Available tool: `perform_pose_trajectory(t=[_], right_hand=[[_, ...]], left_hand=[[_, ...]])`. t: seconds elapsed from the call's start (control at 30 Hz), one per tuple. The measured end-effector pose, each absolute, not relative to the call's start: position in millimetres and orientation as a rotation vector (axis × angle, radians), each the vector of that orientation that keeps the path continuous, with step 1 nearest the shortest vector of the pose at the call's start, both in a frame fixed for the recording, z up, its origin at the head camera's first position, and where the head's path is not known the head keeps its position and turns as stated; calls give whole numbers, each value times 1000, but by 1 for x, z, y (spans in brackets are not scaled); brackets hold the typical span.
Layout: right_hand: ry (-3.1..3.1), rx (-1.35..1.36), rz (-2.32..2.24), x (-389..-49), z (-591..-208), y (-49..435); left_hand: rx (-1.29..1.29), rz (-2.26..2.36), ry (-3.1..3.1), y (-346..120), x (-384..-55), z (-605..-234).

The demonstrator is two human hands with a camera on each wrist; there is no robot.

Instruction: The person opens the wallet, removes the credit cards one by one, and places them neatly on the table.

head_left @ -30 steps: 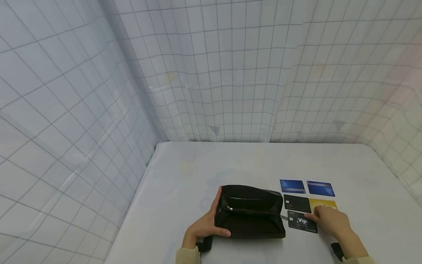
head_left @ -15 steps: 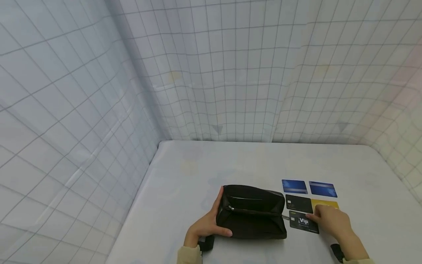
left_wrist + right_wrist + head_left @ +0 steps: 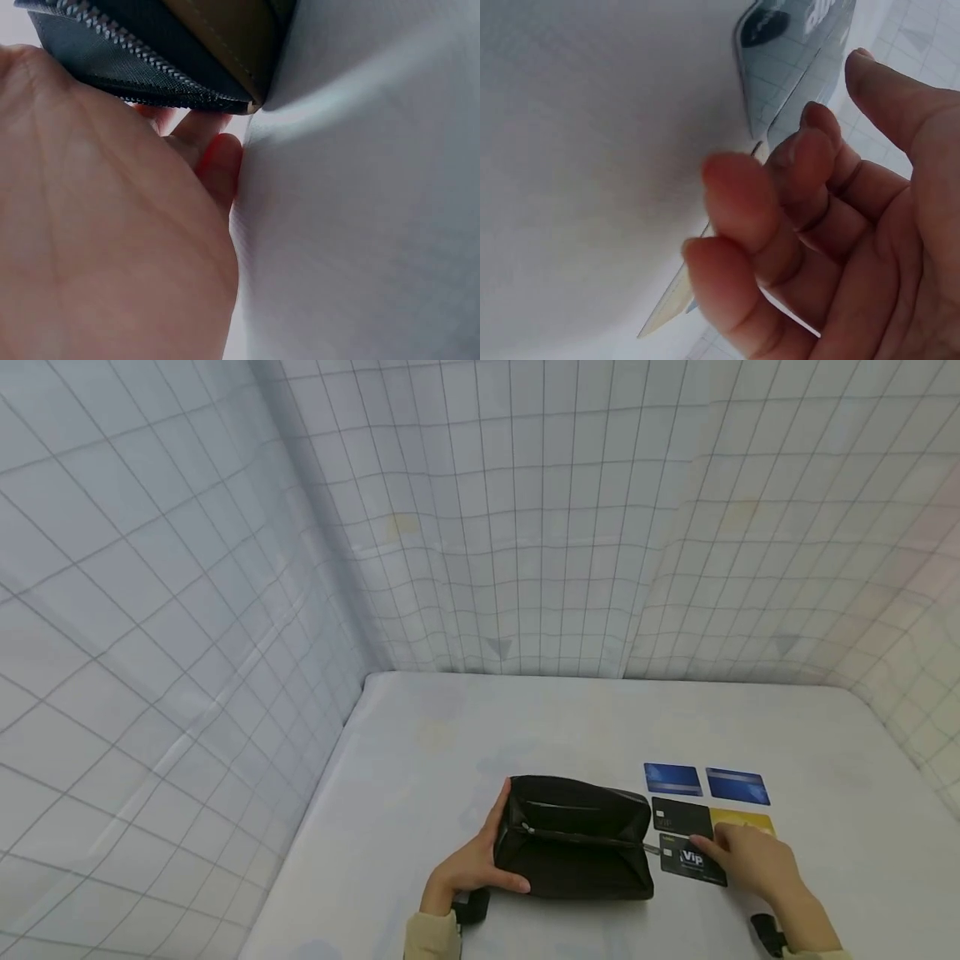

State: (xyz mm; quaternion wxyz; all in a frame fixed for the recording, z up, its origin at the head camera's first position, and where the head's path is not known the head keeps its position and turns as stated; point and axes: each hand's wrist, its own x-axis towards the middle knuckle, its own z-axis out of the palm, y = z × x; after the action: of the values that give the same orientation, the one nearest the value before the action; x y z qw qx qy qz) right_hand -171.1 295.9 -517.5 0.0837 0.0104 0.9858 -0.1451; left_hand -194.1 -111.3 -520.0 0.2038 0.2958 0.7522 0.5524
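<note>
In the head view a black zip wallet [image 3: 576, 867] lies spread wide, its inner pockets showing. My left hand [image 3: 472, 867] grips its left end, thumb at the front edge and fingers along the side. The left wrist view shows the wallet's zip teeth [image 3: 142, 56] beside the palm. My right hand [image 3: 753, 856] is over the cards, fingers loosely bent and thumb apart from them. Its thumb overlaps a dark card marked Vip [image 3: 682, 864]; its fingers partly cover a yellow card [image 3: 753, 819]. Nothing shows between thumb and fingers in the right wrist view.
Another black card [image 3: 678, 816] lies behind the Vip card. Two blue cards [image 3: 672, 779] lie side by side farther back. A metal zip pull [image 3: 651, 848] sticks out from the wallet's right end. White gridded sheeting [image 3: 562, 543] surrounds the white table [image 3: 450, 727].
The head view has shifted slightly. My right thumb has moved a little left over the Vip card. My left hand keeps its hold on the wallet, and the cards lie as before.
</note>
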Motion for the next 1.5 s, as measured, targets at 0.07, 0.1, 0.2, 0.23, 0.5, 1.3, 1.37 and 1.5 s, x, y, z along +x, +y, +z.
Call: perform_pose_trajectory(t=[0.07,0.1,0.2,0.23,0.5,1.3,1.37,1.5], right_hand=[[2967,17,-478,-172,-514,293],[2985,3,-506,-173,-511,290],[3055,-74,-588,-176,-501,278],[3074,-102,-615,-177,-497,274],[3173,-334,-771,-183,-465,231],[3166,-308,-306,-195,-446,145],[3181,-281,-214,-195,-448,143],[3183,-274,-96,-198,-451,140]], left_hand=[[830,1535,2126,-112,-198,-527],[830,1537,2136,-112,-199,-531],[820,1540,2143,-114,-203,-540],[818,1540,2143,-115,-203,-541],[831,1548,2128,-112,-200,-540],[841,1550,2129,-109,-199,-540],[835,1545,2130,-110,-202,-545],[839,1550,2130,-111,-202,-545]])
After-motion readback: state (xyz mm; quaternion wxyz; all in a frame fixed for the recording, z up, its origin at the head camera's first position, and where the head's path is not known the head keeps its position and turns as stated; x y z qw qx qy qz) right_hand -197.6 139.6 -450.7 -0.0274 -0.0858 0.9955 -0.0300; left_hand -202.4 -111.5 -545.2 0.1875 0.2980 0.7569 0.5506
